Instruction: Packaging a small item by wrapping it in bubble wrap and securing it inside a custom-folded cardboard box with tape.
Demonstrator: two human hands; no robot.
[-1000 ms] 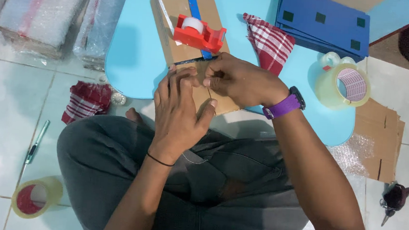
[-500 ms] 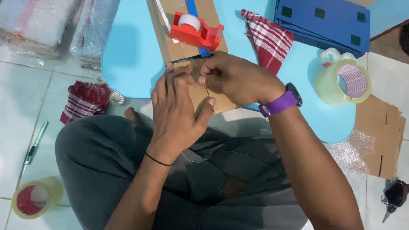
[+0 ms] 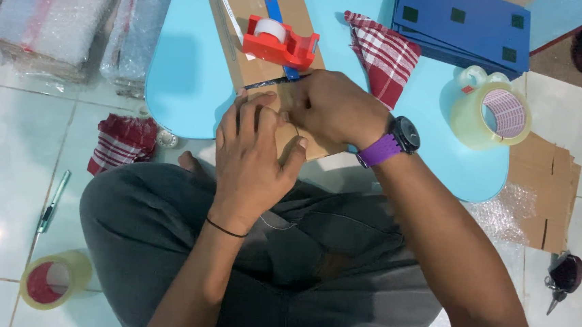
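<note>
Cardboard box [image 3: 258, 42] lay flat on the blue bench [image 3: 188, 74], with its near end under both hands. Fingers of the left hand [image 3: 254, 154] were spread flat and pressed on the cardboard. Fingers of the right hand [image 3: 332, 108] were curled narrow, pinching something small at the box edge; what it was I cannot tell. A red tape dispenser [image 3: 279, 43] stood on the box just beyond the hands. A checked cloth [image 3: 384, 54] lay beside it, and a big tape roll [image 3: 489, 116] farther right. Another tape roll [image 3: 54, 280] lay on the floor.
</note>
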